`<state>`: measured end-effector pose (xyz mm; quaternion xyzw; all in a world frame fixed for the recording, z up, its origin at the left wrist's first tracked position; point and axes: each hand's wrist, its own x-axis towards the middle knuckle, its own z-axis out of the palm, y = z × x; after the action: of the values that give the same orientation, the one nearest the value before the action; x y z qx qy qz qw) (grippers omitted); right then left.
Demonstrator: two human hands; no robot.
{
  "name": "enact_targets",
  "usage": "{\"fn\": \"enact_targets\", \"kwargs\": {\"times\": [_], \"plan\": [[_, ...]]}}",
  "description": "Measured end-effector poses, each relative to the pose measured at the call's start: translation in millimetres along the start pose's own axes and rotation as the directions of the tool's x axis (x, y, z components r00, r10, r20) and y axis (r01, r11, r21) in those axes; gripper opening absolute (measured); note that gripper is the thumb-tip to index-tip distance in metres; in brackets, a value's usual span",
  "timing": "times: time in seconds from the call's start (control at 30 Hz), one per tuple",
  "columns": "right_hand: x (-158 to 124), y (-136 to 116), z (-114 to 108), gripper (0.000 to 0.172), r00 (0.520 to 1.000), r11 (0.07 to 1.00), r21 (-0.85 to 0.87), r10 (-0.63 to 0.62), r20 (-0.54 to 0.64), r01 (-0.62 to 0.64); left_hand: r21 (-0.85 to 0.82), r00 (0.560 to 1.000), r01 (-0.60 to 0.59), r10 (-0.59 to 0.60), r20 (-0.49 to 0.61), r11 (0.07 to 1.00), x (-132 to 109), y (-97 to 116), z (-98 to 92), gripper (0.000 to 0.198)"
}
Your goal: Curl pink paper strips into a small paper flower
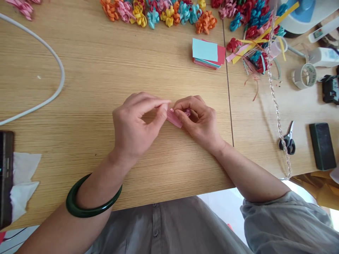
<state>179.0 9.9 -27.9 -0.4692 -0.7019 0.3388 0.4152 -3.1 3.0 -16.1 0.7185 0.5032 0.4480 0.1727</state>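
My left hand [137, 123] and my right hand [198, 118] meet over the middle of the wooden table [92, 70]. Both pinch a small pink paper strip [174, 118] between thumb and fingertips. The strip's right end is curled inside the right hand's fingers and partly hidden. A dark green bangle [90, 204] circles my left wrist.
Curled paper bows in several colours [159, 14] line the far edge. A stack of paper cards [208, 53] lies beyond my hands. Scissors [287, 139], a bead chain [275, 98], a tape roll [304, 76] and a dark block [322, 146] sit right. A white cable [57, 60] curves left.
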Motion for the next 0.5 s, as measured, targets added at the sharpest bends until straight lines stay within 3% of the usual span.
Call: {"fn": "enact_targets", "kwargs": {"times": [0.13,0.27,0.5], "plan": [[2.0,2.5,-0.3,0.011,0.997,0.997,-0.02,-0.081,-0.014,0.081,-0.014,0.995,0.068,-0.067,0.071,0.998,2.6,-0.4,-2.9,0.021],[2.9,4.5,-1.2,0.013,0.994,0.991,-0.081,-0.109,0.003,0.109,-0.026,0.998,0.013,-0.011,0.065,1.0,0.7,-1.9,-0.7,0.012],[2.7,6.9,-1.8,0.009,0.992,0.984,-0.129,-0.121,0.03,0.124,0.103,0.995,-0.093,0.088,0.049,0.99,-2.6,-4.6,1.9,0.014]]}}
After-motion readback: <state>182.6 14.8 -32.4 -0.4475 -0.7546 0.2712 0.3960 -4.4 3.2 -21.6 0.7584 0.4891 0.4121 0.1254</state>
